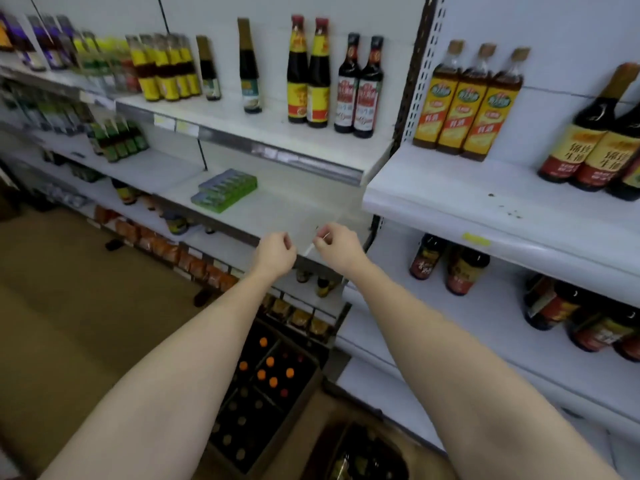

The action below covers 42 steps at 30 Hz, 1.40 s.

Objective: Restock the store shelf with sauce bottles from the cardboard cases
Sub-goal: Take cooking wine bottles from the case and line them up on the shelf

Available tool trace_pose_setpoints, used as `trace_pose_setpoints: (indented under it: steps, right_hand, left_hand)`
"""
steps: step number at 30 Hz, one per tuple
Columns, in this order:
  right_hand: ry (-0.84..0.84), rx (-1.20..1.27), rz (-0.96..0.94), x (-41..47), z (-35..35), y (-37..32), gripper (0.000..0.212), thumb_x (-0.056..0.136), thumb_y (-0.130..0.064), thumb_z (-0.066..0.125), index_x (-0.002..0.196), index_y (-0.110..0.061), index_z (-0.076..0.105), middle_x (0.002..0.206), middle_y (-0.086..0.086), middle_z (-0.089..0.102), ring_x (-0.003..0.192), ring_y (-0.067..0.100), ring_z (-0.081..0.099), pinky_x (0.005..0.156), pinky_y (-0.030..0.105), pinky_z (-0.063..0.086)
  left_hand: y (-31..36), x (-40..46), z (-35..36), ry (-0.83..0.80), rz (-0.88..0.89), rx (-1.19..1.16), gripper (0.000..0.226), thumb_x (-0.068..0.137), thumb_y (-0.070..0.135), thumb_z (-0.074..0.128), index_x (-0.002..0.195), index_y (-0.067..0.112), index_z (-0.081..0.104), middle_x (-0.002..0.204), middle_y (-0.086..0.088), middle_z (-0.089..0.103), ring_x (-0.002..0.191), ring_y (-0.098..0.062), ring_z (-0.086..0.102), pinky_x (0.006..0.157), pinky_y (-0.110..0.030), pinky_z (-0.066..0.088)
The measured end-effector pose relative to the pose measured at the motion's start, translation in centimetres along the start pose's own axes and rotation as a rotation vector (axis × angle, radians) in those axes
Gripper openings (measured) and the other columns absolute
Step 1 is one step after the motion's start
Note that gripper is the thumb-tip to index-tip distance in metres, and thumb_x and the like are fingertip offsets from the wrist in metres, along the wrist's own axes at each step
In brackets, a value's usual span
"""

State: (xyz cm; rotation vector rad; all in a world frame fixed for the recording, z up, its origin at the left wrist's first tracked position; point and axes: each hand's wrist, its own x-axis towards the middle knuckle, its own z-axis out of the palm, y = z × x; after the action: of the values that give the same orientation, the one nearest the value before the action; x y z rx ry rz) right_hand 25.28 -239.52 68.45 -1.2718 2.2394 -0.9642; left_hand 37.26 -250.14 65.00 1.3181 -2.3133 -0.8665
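Two hands are held out in the middle of the frame at the front edge of the middle shelf [277,209]: the left hand [275,252] is curled with nothing seen in it, and a thin white strip [309,250] is pinched by the right hand [337,245]. Two red-capped sauce bottles [308,71] and two dark bottles [360,86] are stood upright on the top shelf, necks up. Many bottle caps are seen pointing up in the open cardboard case [266,382] at the bottom middle, and three yellow-label bottles [464,105] are stood at the upper right.
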Motion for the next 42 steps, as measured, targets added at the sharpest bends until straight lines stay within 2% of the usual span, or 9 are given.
trace_pose_setpoints:
  steps: [7,11,15,20,23,27,33,36,42]
  right_hand:
    - [-0.222,-0.065,0.064,-3.2,12.5,1.0,0.02,0.103,-0.027,0.054,0.107,-0.009,0.061,0.095,0.007,0.064,0.086,0.023,0.058,0.069,0.035,0.046]
    - [-0.329,-0.048,0.099,-4.3,18.4,2.5,0.014,0.105,-0.026,0.052,0.101,-0.014,0.059,0.087,0.001,0.061,0.077,0.02,0.058,0.061,0.03,0.046]
    - [-0.438,-0.033,0.167,-4.9,24.6,4.7,0.014,0.106,-0.026,0.05,0.107,-0.016,0.06,0.092,-0.001,0.061,0.08,0.02,0.061,0.056,0.027,0.044]
    - [-0.564,-0.024,0.221,-6.0,31.9,7.9,0.015,0.105,-0.023,0.053,0.113,-0.012,0.059,0.104,0.005,0.062,0.087,0.021,0.058,0.074,0.034,0.049]
    - [-0.632,-0.033,0.239,-6.1,35.7,10.0,0.019,0.104,-0.021,0.054,0.119,-0.011,0.061,0.114,0.008,0.063,0.096,0.022,0.059,0.075,0.029,0.046]
    - [-0.736,-0.082,0.262,-5.5,40.5,13.4,0.021,0.105,-0.02,0.052,0.122,-0.011,0.059,0.12,0.011,0.059,0.09,0.02,0.055,0.068,0.025,0.043]
    - [-0.883,-0.174,0.324,-5.0,47.9,19.3,0.026,0.101,-0.023,0.054,0.126,-0.019,0.056,0.121,0.01,0.058,0.101,0.028,0.06,0.087,0.041,0.052]
    - [-0.943,-0.247,0.349,-5.5,51.5,22.3,0.025,0.099,-0.025,0.053,0.123,-0.022,0.054,0.121,0.01,0.055,0.099,0.03,0.059,0.095,0.049,0.05]
    - [-1.024,-0.322,0.362,-6.3,59.1,27.9,0.039,0.098,-0.016,0.054,0.137,-0.012,0.048,0.133,0.019,0.05,0.107,0.042,0.057,0.093,0.043,0.049]
  left_hand:
    - [-13.3,-5.8,0.9,-0.194,-0.239,0.005,0.018,0.102,0.027,0.055,0.097,0.01,0.059,0.092,-0.008,0.063,0.077,-0.025,0.06,0.06,-0.033,0.047]
    - [-18.9,-8.9,1.4,-0.193,-0.362,0.039,0.017,0.103,0.027,0.053,0.097,0.013,0.059,0.089,-0.003,0.061,0.074,-0.018,0.058,0.057,-0.031,0.047]
    - [-24.0,-11.1,2.7,-0.168,-0.464,0.049,0.016,0.102,0.026,0.053,0.093,0.013,0.055,0.087,-0.004,0.062,0.075,-0.023,0.062,0.063,-0.038,0.052]
    - [-30.0,-12.3,5.7,-0.216,-0.555,0.071,0.018,0.1,0.021,0.056,0.083,0.019,0.05,0.083,-0.005,0.064,0.074,-0.025,0.063,0.072,-0.046,0.058]
    - [-32.9,-12.5,8.0,-0.239,-0.64,0.064,0.014,0.099,0.017,0.056,0.086,0.015,0.052,0.087,-0.008,0.064,0.081,-0.029,0.063,0.074,-0.045,0.057]
    - [-36.5,-12.8,11.3,-0.274,-0.762,0.01,0.012,0.097,0.015,0.055,0.086,0.019,0.05,0.086,-0.003,0.062,0.082,-0.027,0.061,0.073,-0.041,0.053]
    - [-43.2,-13.0,17.7,-0.316,-0.905,-0.063,0.006,0.098,0.013,0.051,0.094,0.014,0.048,0.081,-0.003,0.054,0.079,-0.025,0.053,0.068,-0.035,0.041]
    - [-46.8,-13.4,21.2,-0.32,-0.924,-0.087,0.005,0.098,0.01,0.053,0.096,0.011,0.048,0.084,-0.007,0.054,0.079,-0.023,0.05,0.065,-0.031,0.036]
    - [-54.5,-14.8,29.1,-0.395,-0.947,-0.128,0.008,0.095,0.008,0.054,0.096,0.011,0.047,0.088,-0.012,0.056,0.08,-0.026,0.051,0.059,-0.032,0.035]
